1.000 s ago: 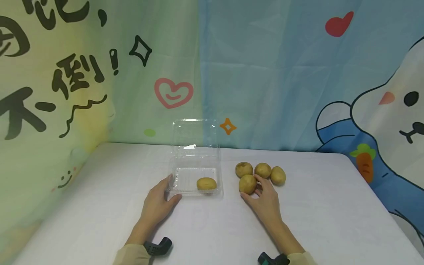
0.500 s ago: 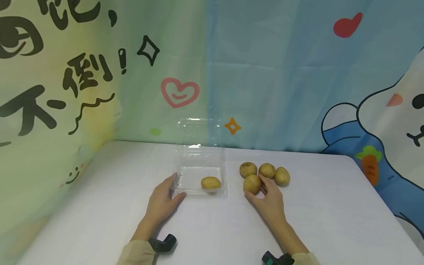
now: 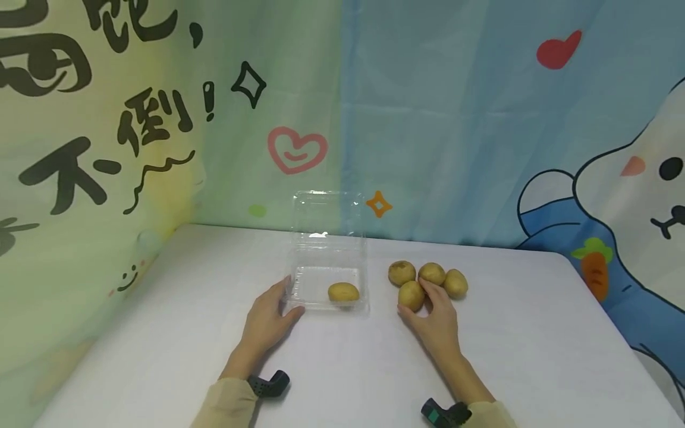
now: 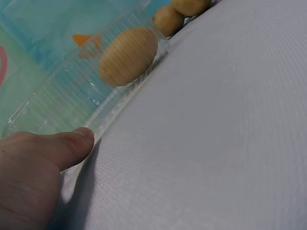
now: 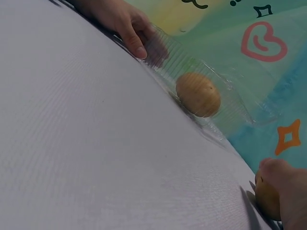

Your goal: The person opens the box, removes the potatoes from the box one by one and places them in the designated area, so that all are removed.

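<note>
A clear plastic clamshell box [image 3: 307, 297] stands on the table with its lid raised at the back. One potato [image 3: 343, 292] lies inside, at the front right. My left hand [image 3: 267, 318] holds the box's front left corner, thumb on the front wall and fingers along the left side. In the left wrist view the thumb [image 4: 72, 146] presses the ribbed wall. To the right of the box, my right hand [image 3: 436, 321] grips the front potato [image 3: 411, 296] of a small group between thumb and fingers. The far sides of that potato and some fingertips are hidden.
Behind the gripped potato lie a darker-marked potato [image 3: 401, 273], a middle potato [image 3: 431, 274] and a right potato [image 3: 456, 284], close together. A white cloth covers the table [image 3: 353, 368]. A printed curtain [image 3: 444, 148] hangs along its back edge.
The head view has swung a little to the left. The front potato has shifted slightly right, deeper between my right thumb and fingers. My left hand stays at the box corner.
</note>
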`<state>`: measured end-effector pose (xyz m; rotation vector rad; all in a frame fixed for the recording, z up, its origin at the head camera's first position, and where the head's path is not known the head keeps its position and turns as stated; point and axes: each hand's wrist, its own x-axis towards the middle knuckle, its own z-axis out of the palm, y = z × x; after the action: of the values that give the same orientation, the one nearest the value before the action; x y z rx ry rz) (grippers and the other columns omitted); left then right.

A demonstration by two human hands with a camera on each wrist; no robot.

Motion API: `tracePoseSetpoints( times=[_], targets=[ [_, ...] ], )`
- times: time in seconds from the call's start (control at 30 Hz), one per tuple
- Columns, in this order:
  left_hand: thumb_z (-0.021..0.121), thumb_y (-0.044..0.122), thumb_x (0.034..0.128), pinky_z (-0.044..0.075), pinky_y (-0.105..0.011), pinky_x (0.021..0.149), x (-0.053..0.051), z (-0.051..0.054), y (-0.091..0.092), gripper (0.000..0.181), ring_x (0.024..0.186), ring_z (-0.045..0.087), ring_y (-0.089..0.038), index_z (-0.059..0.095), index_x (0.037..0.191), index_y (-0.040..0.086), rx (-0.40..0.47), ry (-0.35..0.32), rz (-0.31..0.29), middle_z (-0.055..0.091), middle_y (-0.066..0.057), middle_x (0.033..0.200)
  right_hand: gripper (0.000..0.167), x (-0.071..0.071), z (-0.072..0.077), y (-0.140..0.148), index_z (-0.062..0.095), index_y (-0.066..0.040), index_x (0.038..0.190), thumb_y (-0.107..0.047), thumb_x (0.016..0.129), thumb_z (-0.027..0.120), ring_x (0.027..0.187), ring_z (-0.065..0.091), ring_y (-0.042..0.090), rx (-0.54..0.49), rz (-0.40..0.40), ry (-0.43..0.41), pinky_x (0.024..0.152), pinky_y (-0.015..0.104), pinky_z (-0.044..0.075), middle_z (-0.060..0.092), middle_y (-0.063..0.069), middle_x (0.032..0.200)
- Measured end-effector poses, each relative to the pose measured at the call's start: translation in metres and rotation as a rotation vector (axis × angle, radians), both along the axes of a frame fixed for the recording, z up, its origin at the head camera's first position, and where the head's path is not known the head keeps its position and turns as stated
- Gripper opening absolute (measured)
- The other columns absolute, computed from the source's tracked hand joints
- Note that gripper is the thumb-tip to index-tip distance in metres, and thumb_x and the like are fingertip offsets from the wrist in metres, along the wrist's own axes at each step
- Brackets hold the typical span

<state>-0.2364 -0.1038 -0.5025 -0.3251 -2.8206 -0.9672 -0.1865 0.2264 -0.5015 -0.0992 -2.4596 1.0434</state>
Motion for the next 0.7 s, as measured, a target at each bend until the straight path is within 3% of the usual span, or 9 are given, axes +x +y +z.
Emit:
tracePoseSetpoints(
  times=[0.23,0.47,0.6,0.7],
  targets=[
    [0.068,0.044,0.0845,0.035,-0.045,0.113,-0.002,-0.001,-0.001,0.074,0.135,0.043,-0.028,0.039,0.145,0.012,0.008,-0.037,-0.001,0.047,-0.009,0.145,0.072,-0.001,-0.001,-0.001,0.053,-0.003,0.132,-0.021,0.07,0.085,0.125,0.051,0.029,0.026,-0.019,0.039,0.105,0.041,0.044,0.055,0.012,0.132],
    [0.068,0.043,0.084,0.035,-0.044,0.114,0.0,-0.003,-0.002,0.074,0.135,0.043,-0.027,0.039,0.145,0.012,0.002,-0.048,0.024,0.047,-0.007,0.145,0.07,0.003,0.008,-0.006,0.054,-0.004,0.131,-0.022,0.071,0.084,0.123,0.052,0.03,0.077,0.002,0.113,0.104,0.046,0.043,0.055,0.012,0.133],
    [0.068,0.043,0.0846,0.035,-0.043,0.113,-0.001,-0.003,-0.002,0.074,0.135,0.043,-0.027,0.039,0.145,0.013,-0.001,-0.041,0.012,0.047,-0.008,0.145,0.068,0.001,0.02,-0.008,0.055,-0.003,0.13,-0.02,0.071,0.084,0.123,0.052,0.031,0.115,0.06,0.141,0.103,0.048,0.043,0.056,0.012,0.132],
    [0.068,0.042,0.0847,0.036,-0.044,0.113,-0.001,-0.002,-0.003,0.073,0.134,0.044,-0.027,0.039,0.145,0.012,-0.006,-0.024,0.01,0.048,-0.008,0.145,0.065,-0.005,0.033,-0.011,0.057,-0.003,0.128,-0.02,0.072,0.084,0.123,0.051,0.03,0.159,0.147,0.15,0.102,0.047,0.043,0.056,0.011,0.133]
  ],
)
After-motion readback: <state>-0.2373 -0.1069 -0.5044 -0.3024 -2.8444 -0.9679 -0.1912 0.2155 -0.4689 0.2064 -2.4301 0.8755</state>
